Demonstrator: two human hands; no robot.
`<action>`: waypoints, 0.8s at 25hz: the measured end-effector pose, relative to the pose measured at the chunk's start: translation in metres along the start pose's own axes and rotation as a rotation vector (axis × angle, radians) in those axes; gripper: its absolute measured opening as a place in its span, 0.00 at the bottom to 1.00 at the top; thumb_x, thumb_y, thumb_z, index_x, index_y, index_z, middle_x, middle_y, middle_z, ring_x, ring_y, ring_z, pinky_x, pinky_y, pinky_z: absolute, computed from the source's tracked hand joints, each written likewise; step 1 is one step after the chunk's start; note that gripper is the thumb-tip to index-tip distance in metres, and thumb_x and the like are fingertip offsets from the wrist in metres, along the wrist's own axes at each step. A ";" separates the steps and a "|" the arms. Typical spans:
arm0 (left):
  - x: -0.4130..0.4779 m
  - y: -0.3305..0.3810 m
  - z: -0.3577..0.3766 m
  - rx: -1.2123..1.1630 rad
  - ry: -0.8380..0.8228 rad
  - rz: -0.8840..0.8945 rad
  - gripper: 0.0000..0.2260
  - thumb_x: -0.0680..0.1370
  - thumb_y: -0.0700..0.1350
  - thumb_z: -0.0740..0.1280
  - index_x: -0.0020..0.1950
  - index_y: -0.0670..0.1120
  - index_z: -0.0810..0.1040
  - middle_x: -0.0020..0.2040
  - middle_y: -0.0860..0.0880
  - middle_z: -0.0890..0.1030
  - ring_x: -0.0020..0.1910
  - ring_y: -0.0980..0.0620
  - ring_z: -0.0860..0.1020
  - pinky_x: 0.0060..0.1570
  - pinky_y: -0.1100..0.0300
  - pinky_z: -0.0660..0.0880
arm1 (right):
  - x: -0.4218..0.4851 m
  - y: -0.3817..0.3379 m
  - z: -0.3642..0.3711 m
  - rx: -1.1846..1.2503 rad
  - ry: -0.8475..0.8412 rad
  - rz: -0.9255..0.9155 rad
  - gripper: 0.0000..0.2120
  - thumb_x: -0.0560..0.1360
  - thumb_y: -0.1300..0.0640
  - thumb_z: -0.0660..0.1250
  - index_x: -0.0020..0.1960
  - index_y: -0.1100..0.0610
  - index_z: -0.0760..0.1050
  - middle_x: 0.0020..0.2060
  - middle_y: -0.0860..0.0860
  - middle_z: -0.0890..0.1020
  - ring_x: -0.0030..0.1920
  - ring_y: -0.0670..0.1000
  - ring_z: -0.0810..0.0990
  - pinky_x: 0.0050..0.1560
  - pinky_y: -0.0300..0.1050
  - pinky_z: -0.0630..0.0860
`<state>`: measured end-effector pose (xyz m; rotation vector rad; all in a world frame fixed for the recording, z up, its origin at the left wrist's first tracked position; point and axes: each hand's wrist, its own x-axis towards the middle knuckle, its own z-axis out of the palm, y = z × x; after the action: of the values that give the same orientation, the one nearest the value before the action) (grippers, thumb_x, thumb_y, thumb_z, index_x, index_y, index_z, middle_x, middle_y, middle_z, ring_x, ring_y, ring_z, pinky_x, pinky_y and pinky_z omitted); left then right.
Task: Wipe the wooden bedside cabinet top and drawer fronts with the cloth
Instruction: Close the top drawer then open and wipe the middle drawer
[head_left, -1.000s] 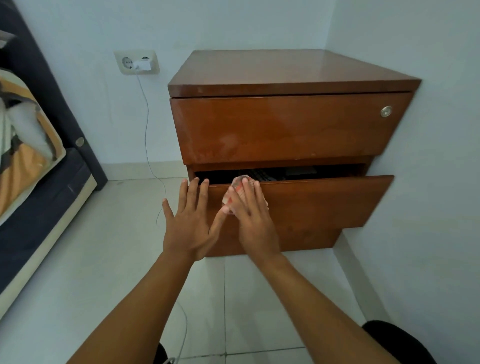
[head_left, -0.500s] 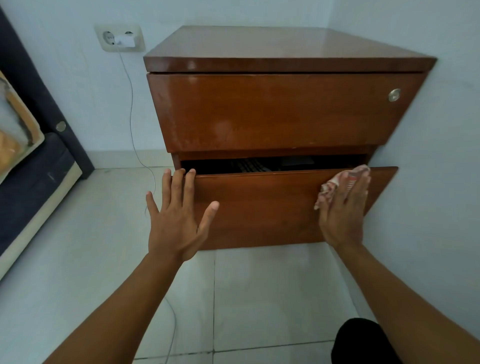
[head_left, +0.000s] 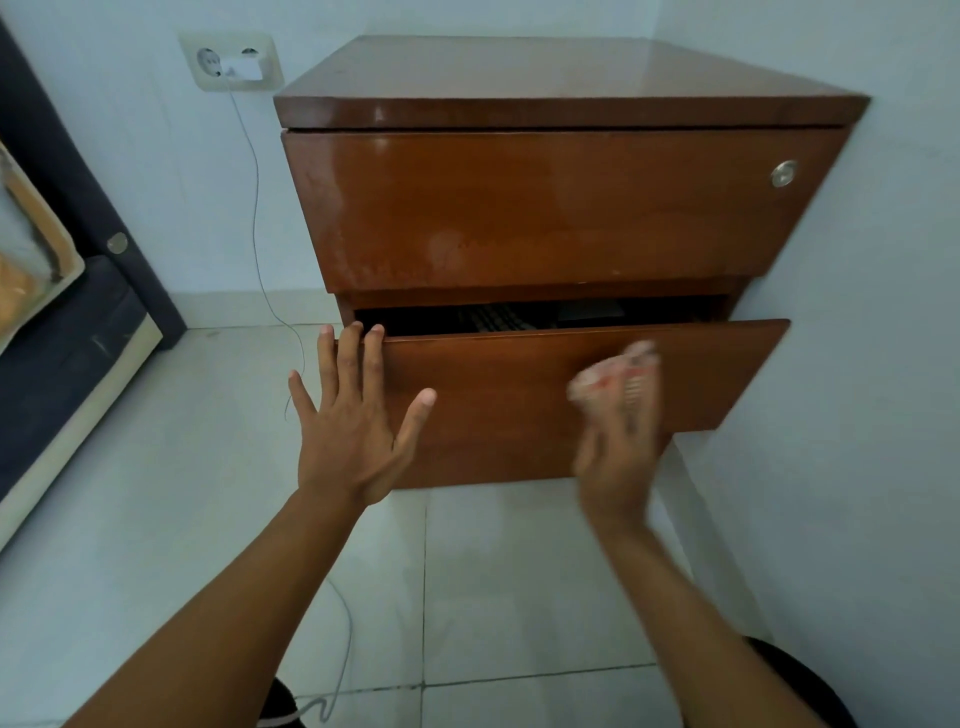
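Head view: both hands on the pulled-out lower drawer front (head_left: 493, 400) of the wooden cabinet (head_left: 545, 208).
Left hand (head_left: 353, 431) lies flat, fingers spread, tips at the front's top left edge. Right hand (head_left: 618, 457), blurred, presses the cloth (head_left: 605, 376) against the front's right half with straight fingers.

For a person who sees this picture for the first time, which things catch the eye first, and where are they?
The brown wooden cabinet fills the corner, its lower drawer pulled out. In front of that drawer, the left hand is spread open at the left end, while the blurred right hand presses a red-and-white cloth on the right part.
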<state>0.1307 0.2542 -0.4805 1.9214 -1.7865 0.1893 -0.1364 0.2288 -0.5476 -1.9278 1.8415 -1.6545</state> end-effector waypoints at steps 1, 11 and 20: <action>-0.001 0.000 0.000 -0.004 0.006 0.002 0.38 0.79 0.71 0.46 0.83 0.51 0.49 0.84 0.48 0.50 0.83 0.44 0.43 0.76 0.29 0.47 | -0.017 -0.036 0.019 0.028 -0.114 -0.027 0.20 0.85 0.51 0.61 0.77 0.50 0.69 0.76 0.50 0.71 0.77 0.53 0.69 0.76 0.41 0.66; 0.002 0.001 0.006 -0.009 0.043 -0.004 0.37 0.79 0.71 0.45 0.83 0.51 0.50 0.84 0.48 0.51 0.83 0.45 0.44 0.75 0.29 0.47 | -0.050 -0.005 0.112 -0.292 -0.184 -0.477 0.34 0.84 0.45 0.57 0.84 0.53 0.46 0.81 0.63 0.49 0.81 0.65 0.53 0.80 0.60 0.51; 0.001 0.008 0.008 -0.018 0.073 -0.014 0.37 0.79 0.70 0.47 0.82 0.50 0.50 0.83 0.48 0.51 0.83 0.45 0.43 0.75 0.29 0.48 | 0.015 0.118 0.006 -0.363 -0.087 0.040 0.34 0.85 0.50 0.56 0.82 0.63 0.45 0.79 0.73 0.45 0.79 0.73 0.54 0.76 0.63 0.65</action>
<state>0.1211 0.2496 -0.4851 1.8896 -1.7208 0.2347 -0.2207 0.1774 -0.6135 -2.0283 2.2544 -1.2711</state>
